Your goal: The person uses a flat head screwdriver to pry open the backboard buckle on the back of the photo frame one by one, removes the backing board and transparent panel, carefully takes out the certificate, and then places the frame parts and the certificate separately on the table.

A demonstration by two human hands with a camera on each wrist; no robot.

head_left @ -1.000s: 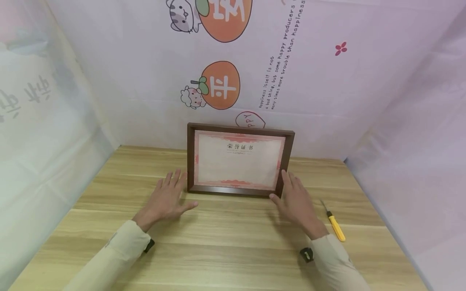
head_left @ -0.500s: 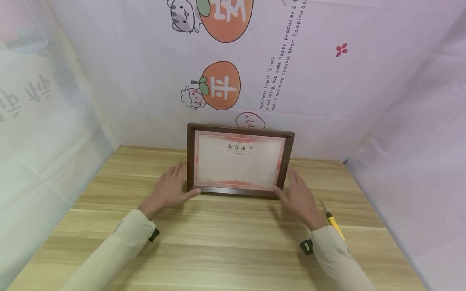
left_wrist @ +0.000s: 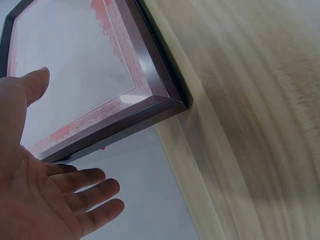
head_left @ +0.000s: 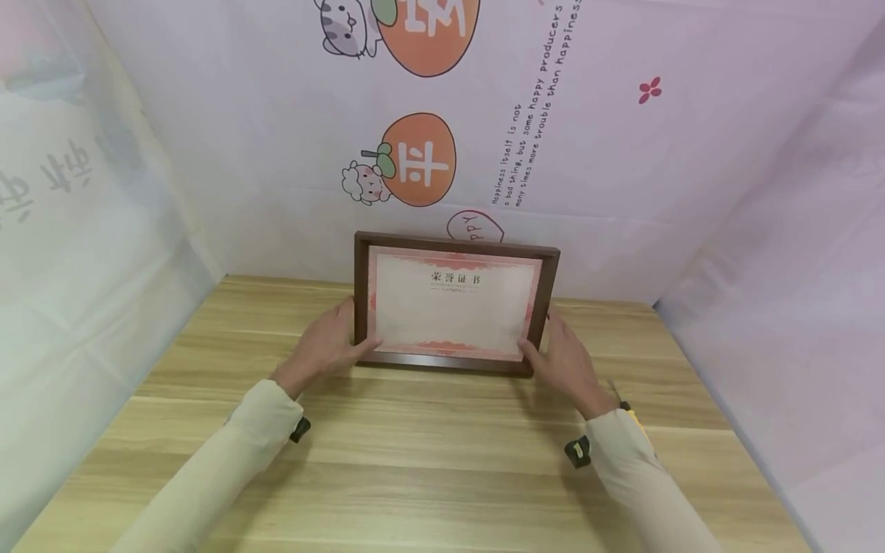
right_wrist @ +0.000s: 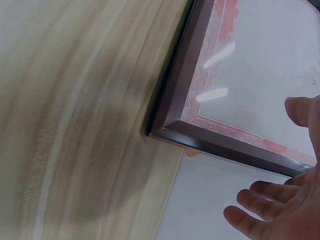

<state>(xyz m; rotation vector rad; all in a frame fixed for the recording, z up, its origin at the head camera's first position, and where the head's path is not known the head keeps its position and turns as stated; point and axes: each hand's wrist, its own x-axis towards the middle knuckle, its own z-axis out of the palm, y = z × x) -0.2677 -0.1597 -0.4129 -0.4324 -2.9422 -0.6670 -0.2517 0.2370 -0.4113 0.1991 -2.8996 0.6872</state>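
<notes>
Squarely, hands (head_left: 325, 349) flank wooden frame (head_left: 452, 304) (glossy) — rectangular.

open right hand (right_wrist: 295, 200) beside a dark brown wooden picture frame (right_wrist: 186, 85)

the frame, holding a white certificate with a pink patterned border (right_wrist: 260, 75), stands with one corner on the light wooden table (right_wrist: 65, 120); the thumb lies over the glass, fingers spread behind the frame's edge.

Makeshift recording booth; cartoon-printed sheets (head_left: 622, 153) wall a wooden table (head_left: 429, 461).

Bright, even light; glare streaks on the frame glass (right_wrist: 220, 75); wrist views smeared by motion blur.
</notes>
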